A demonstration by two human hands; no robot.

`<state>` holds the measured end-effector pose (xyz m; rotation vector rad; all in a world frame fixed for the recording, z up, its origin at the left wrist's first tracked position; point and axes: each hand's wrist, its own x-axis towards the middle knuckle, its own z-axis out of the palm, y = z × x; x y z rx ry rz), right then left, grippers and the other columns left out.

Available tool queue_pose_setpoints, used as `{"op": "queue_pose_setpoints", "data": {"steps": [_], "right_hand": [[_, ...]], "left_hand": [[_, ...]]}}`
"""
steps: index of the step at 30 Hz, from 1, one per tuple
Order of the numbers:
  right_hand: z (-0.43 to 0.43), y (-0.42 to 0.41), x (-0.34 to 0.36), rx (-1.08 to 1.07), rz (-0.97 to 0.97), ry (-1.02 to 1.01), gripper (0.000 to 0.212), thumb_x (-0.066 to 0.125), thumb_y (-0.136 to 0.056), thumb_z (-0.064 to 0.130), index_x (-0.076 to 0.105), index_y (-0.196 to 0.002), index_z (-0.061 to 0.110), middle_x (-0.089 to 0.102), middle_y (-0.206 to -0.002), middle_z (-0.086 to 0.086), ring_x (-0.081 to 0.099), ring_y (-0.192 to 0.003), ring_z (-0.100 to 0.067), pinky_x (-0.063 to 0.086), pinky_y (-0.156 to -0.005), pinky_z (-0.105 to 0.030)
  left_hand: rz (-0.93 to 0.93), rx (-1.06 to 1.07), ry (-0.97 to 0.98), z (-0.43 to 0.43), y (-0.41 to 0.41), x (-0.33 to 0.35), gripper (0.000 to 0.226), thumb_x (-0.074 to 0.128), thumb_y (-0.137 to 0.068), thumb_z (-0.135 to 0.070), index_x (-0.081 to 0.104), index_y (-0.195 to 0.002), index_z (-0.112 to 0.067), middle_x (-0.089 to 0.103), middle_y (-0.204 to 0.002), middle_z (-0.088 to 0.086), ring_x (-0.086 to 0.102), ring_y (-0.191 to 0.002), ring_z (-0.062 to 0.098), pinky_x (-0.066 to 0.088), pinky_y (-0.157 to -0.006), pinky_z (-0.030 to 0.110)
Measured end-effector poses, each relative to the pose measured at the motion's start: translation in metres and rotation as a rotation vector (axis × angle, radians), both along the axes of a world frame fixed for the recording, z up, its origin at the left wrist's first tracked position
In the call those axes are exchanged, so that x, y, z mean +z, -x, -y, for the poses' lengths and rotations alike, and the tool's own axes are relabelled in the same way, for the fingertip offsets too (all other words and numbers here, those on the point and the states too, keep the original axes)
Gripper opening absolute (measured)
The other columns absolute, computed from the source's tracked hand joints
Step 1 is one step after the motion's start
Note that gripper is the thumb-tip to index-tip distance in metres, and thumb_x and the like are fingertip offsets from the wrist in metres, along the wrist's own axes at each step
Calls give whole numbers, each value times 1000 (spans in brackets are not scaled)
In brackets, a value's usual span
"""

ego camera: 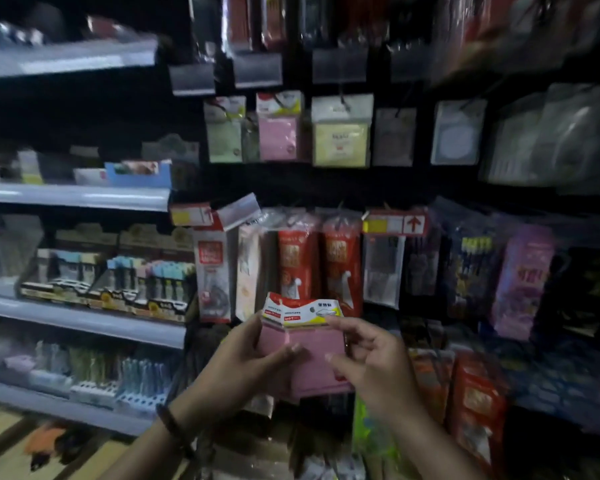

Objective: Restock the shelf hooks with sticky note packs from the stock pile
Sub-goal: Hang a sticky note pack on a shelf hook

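Pink sticky note packs (305,344) sit low centre in your two hands, well below the upper hook row, in front of the red packs (297,261) on the lower hooks; at least two packs, fanned apart at the header cards (302,311); exact count unclear from blur.

Risk one: the fan looks loose, so if you free one hand to reach up, the back pack can slide out and drop; cause would be a shallow hold on a slick wrapper.

Risk two: no hang hole shows here and the aisle is dim, so you may miss the hook tip and bend or tear a header.

Risk three: the hanging pink pack (279,128) sits close between the green pack (224,133) and the yellow pack (342,133); a wide reach can knock a neighbour off or land stock on the wrong colour.

Left hand (246,358): grasping the packs from the left, thumb laid across the pink face, other fingers behind and hidden; bracelet (172,424) on that wrist.

Right hand (374,365): fingers (340,322) about half open; index tip touches the header's right end, thumb tip meets the pink face lower down; reads as a light pinch on the front pack; remaining fingers curl loosely, touching nothing I can make out.

Stock pile not identifiable in view.
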<state>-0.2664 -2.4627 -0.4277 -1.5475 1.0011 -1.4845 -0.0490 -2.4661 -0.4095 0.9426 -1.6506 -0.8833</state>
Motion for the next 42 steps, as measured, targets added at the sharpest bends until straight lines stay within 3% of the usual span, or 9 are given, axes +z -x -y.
{"op": "queue_pose_setpoints", "data": {"steps": [5,9,14,17,21,25,30,38,42], "right_hand": [[21,-20,70,17,-49,130,41,73,-92,-8,78,-115,25,83,-100,3,79,-83,-12,62,-66,-30],[45,-33,124,-24,-101,274,43,74,-90,-7,79,-114,28,81,-110,11,78,-102,-11,62,-89,-34],[84,-46,181,-80,-93,376,43,76,-87,-8,80,-106,31,82,-100,13,79,-91,-10,64,-83,-33],[114,-55,202,-125,-63,405,42,76,-88,-4,80,-111,32,81,-104,13,78,-94,-10,63,-80,-31],[147,-73,222,-134,12,433,42,75,-92,-1,78,-116,33,80,-110,15,76,-103,-8,65,-90,-37],[169,-92,241,-110,85,500,41,74,-93,-2,77,-118,31,79,-114,15,74,-107,-1,62,-92,-26],[185,-103,260,-152,163,569,44,74,-93,-2,76,-117,34,78,-115,17,73,-105,0,58,-83,-14],[208,-108,270,-205,145,521,38,74,-92,3,77,-119,30,79,-112,14,75,-101,-11,65,-88,-44],[208,-111,272,-210,147,518,41,71,-92,-2,76,-121,28,76,-117,16,74,-102,-10,67,-83,-42]], "left_hand": [[85,67,129,8,-23,73,46,84,-85,-21,67,-127,-18,80,-120,-7,77,-109,15,65,-92,42],[237,198,306,26,-45,124,68,93,-76,-38,61,-136,-30,79,-116,-17,77,-103,4,66,-88,37],[449,291,389,54,-81,174,111,97,-69,-46,28,-156,-53,76,-109,-15,75,-90,-1,64,-74,26],[694,267,464,67,-92,203,113,94,-73,-48,20,-156,-66,74,-114,-19,73,-93,-6,61,-78,15],[819,233,445,85,-97,232,108,91,-79,-45,16,-150,-77,75,-116,-16,75,-95,1,65,-80,25],[931,273,479,107,-98,261,117,89,-83,-36,4,-156,-71,67,-98,-19,70,-80,-4,59,-66,12],[933,289,445,138,-101,280,128,90,-82,-36,-10,-154,-71,74,-98,-6,76,-84,9,67,-72,28],[937,305,437,156,-99,291,129,89,-84,-37,-14,-154,-69,72,-94,-8,75,-75,6,65,-65,24],[933,297,461,165,-96,292,129,89,-84,-37,-13,-156,-67,72,-96,-9,76,-75,4,66,-64,24]]}}
